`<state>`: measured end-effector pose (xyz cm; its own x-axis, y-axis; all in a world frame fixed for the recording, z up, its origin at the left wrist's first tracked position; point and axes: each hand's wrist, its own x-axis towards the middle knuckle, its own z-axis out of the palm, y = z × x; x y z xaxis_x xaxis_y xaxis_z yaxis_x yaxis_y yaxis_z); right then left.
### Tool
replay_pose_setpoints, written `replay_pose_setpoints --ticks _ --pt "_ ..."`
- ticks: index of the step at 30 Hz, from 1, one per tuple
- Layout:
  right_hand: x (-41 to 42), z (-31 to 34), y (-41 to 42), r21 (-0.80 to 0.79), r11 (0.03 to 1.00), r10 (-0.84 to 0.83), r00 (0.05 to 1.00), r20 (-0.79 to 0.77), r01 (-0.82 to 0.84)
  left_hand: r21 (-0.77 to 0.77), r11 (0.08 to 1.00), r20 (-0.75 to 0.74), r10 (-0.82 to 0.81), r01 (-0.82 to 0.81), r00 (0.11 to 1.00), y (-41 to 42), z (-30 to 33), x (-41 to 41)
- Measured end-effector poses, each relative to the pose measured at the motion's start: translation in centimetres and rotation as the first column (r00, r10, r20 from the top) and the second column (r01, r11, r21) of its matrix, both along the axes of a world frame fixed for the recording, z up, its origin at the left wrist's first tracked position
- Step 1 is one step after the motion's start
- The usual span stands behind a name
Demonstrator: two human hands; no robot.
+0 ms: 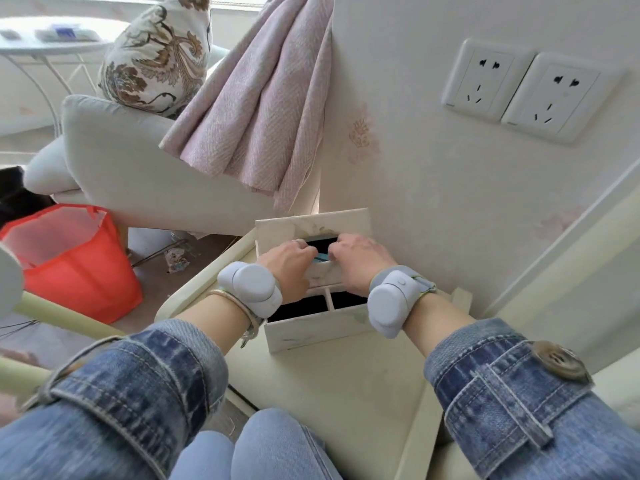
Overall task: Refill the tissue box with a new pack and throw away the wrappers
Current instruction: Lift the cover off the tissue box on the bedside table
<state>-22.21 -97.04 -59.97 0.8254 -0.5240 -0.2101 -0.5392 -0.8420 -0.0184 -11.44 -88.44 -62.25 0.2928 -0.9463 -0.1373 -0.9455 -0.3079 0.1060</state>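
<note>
The tissue box [313,221], a pale organiser with a slot in its lid and two dark open compartments at the near end, stands on the cream bedside table [346,382], close against the wall. I find both hands at the slot. My left hand [287,259] and right hand [358,259] have their fingers curled at the opening, and between them a small blue-green strip [320,258] shows, which I judge to be the wrapper or edge of a tissue pack. The fingertips are turned away from the camera; they appear to pinch that strip, though I cannot tell exactly how each finger lies.

Assessment of progress: no white tissue shows through the slot, which reads dark behind the strip. I judge the refill to be in hand, not complete: the pack is either being seated or being stripped of its wrapper inside the box. Disposal has not been done as far as I can see.

Outward: a red bin [69,258] with a clear liner stands on the floor to the left, beside a white armchair [138,168]. A scrap of litter [176,259] lies on the floor near it.
</note>
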Motion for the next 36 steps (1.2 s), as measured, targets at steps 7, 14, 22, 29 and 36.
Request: replay_pose_setpoints --ticks 7,14,22,29,36 --pt "2.2 -1.9 2.6 0.146 0.988 0.053 0.998 -0.041 -0.047 0.072 0.986 0.062 0.148 -0.152 0.987 1.0 -1.2 1.7" --pt "3.2 -1.8 3.7 0.024 0.991 0.136 0.986 -0.097 -0.134 0.084 0.985 -0.005 0.151 -0.150 0.989 1.5 -0.8 2.2" --pt "1.4 -2.0 1.5 -0.167 0.859 0.431 0.860 -0.274 -0.484 0.041 0.997 -0.070 0.061 -0.059 0.996 2.1 0.0 1.8" --pt "2.4 -1.6 3.4 0.054 0.994 0.101 0.995 -0.020 -0.099 0.071 0.997 -0.036 0.029 -0.027 0.999 1.3 0.4 1.1" --pt "2.3 -1.5 4.7 0.168 0.980 0.134 0.975 -0.177 -0.104 0.213 0.972 0.035 -0.105 0.096 0.994 1.3 -0.4 1.2"
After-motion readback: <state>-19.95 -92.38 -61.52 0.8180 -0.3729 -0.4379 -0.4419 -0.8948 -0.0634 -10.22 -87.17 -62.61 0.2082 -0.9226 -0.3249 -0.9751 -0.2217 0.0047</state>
